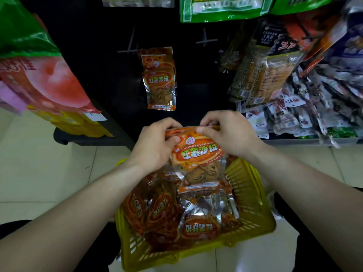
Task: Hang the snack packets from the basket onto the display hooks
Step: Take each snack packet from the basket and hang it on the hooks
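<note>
Black display (110, 79), two hands (193, 138), one packet (196, 154)

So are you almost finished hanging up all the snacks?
Not yet. A few orange packets already hang on one display hook. Both the left hand and the right hand hold one packet by its top edge above the yellow basket. Many more packets remain in the basket, and the neighbouring hook is bare.
</note>
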The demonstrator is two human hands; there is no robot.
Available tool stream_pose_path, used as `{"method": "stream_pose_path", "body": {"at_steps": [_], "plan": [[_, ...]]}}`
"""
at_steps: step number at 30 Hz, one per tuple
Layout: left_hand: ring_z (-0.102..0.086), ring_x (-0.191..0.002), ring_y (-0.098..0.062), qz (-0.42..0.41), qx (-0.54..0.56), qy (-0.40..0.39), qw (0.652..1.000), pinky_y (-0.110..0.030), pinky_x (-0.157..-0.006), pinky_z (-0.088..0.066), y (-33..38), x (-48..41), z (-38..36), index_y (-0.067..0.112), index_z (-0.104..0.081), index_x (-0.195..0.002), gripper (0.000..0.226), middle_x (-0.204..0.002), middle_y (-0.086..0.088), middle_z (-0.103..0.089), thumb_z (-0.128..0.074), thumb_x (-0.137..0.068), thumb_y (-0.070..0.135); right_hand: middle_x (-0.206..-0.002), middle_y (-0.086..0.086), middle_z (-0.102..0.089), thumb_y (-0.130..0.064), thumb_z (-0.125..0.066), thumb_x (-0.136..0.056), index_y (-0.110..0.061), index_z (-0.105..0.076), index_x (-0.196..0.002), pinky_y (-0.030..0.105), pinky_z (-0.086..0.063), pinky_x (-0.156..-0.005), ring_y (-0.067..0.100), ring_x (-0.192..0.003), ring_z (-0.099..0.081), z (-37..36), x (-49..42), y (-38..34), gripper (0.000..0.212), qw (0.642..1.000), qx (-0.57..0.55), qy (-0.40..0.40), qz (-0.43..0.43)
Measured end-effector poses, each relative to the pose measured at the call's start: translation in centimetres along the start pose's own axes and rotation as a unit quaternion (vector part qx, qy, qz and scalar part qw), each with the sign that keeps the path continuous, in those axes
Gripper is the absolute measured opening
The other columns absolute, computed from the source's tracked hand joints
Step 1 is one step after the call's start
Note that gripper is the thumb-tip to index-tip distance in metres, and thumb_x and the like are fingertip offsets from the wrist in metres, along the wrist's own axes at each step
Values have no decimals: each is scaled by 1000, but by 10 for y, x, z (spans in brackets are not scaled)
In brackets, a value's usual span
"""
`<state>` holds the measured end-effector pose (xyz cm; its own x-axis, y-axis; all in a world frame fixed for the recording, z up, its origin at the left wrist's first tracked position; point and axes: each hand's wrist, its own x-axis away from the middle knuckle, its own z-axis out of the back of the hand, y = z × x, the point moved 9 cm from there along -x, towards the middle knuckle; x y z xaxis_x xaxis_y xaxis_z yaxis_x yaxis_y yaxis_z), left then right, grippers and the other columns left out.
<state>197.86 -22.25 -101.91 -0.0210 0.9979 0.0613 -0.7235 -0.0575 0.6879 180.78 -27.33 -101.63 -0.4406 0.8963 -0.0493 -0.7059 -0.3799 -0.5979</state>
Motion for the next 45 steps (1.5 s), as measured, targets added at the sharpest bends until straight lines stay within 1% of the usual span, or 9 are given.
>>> {"method": "stream_pose_path", "body": {"at_steps": [4, 7, 11, 19, 28, 35, 38, 41, 45], "plan": [[-63, -81, 12, 11, 51, 1, 999, -6, -56, -45, 0, -2, 7, 42, -59, -89, 21, -84, 19, -67, -66, -94, 23, -88, -7, -58, -42, -65, -91, -30, -68, -86, 30, -40, -72, 13, -86, -50, 0, 0, -4, 13, 999, 17, -32, 38], [-65, -81, 6, 19, 51, -3, 998, -11, -60, -48, 1, -1, 7, 40, -59, -91, 14, -85, 17, -68, -63, -96, 27, -83, -14, -65, -30, -64, -94, -30, -65, -86, 21, -44, -66, 1, -78, -61, -5, 1, 2, 8, 995, -58, -82, 16], [-64, -87, -1, 34, 43, -14, 998, -18, -65, -47, -1, -1, 4, 33, -60, -99, 6, -92, 15, -67, -59, -98, 28, -79, -15, -69, -28, -63, -95, -33, -64, -87, 13, -43, -59, -6, -73, -63, -7, 3, 4, 9, 993, -65, -95, 6], [-62, -87, -2, 51, 43, -22, 998, -18, -64, -44, -6, -5, -2, 31, -59, -104, 7, -95, 14, -65, -53, -101, 30, -84, -12, -67, -33, -59, -97, -34, -61, -88, 17, -44, -60, 0, -77, -64, -6, 3, 6, 9, 995, -62, -83, -6], [-62, -89, -3, 43, 30, -34, 998, -19, -64, -45, -5, -9, -6, 30, -59, -103, 7, -93, 15, -64, -52, -102, 30, -77, -15, -68, -29, -61, -96, -30, -63, -88, 16, -43, -59, -5, -72, -63, -9, 1, 8, 8, 993, -59, -101, -6], [-62, -81, -1, 0, 5, -39, 999, -16, -61, -42, 7, -6, -9, 35, -58, -95, 9, -86, 15, -64, -53, -101, 29, -81, -9, -67, -40, -57, -93, -32, -56, -89, 35, -55, -65, 7, -75, -64, -28, 9, -8, 9, 985, 18, -169, 22], [-62, -78, 3, -12, 3, -40, 999, -11, -58, -39, 10, -4, -9, 38, -57, -94, 11, -83, 16, -64, -53, -101, 30, -81, -8, -65, -43, -57, -94, -34, -53, -81, 36, -53, -68, 12, -78, -61, -29, 8, -12, 16, 985, 59, -161, 21], [-63, -80, 2, -14, 27, -30, 999, -14, -61, -42, 11, -3, -2, 37, -58, -96, 9, -85, 17, -66, -54, -100, 31, -79, -12, -62, -44, -57, -94, -37, -49, -74, 30, -46, -66, 11, -80, -57, -22, 3, -14, 23, 987, 74, -141, 14], [-65, -86, 1, -10, 54, -18, 998, -18, -68, -49, 6, 0, 14, 34, -62, -100, 6, -92, 15, -68, -56, -99, 31, -79, -13, -60, -45, -56, -94, -39, -50, -82, 27, -38, -59, 12, -78, -57, -20, 0, -30, 15, 986, 106, -127, 23]]}}
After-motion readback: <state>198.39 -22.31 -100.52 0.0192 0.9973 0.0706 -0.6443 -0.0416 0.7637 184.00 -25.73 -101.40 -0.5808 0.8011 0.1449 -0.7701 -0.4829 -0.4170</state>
